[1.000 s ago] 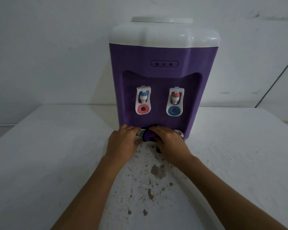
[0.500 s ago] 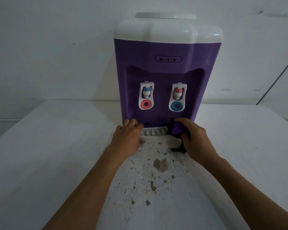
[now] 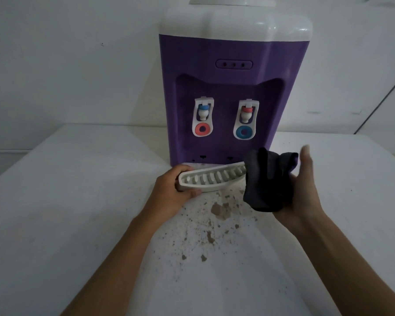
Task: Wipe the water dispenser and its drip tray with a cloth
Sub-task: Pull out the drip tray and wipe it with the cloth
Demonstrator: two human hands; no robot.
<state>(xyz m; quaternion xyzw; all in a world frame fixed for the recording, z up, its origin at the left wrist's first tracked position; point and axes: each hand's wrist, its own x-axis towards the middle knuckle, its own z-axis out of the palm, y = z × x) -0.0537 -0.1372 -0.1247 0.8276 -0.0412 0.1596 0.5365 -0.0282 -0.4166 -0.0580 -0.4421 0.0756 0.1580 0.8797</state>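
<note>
A purple water dispenser (image 3: 228, 71) with a white top stands at the back of a white table (image 3: 55, 201). Its two white taps face me. The white slotted drip tray (image 3: 211, 180) is out of the dispenser and tilted, its right end higher. My left hand (image 3: 172, 192) grips the tray's left end. A dark cloth (image 3: 268, 181) hangs bunched over the tray's right end. My right hand (image 3: 302, 190) holds the cloth from the right, palm facing left, fingers up and blurred.
Brown stains and specks (image 3: 219, 210) mark the table in front of the dispenser. A white wall (image 3: 66, 60) rises right behind the table. The table top stretches wide to the left and right of the dispenser.
The drip tray has come out of the dispenser base into my left hand. My right hand has lifted the cloth from the base up to the tray's right end.
</note>
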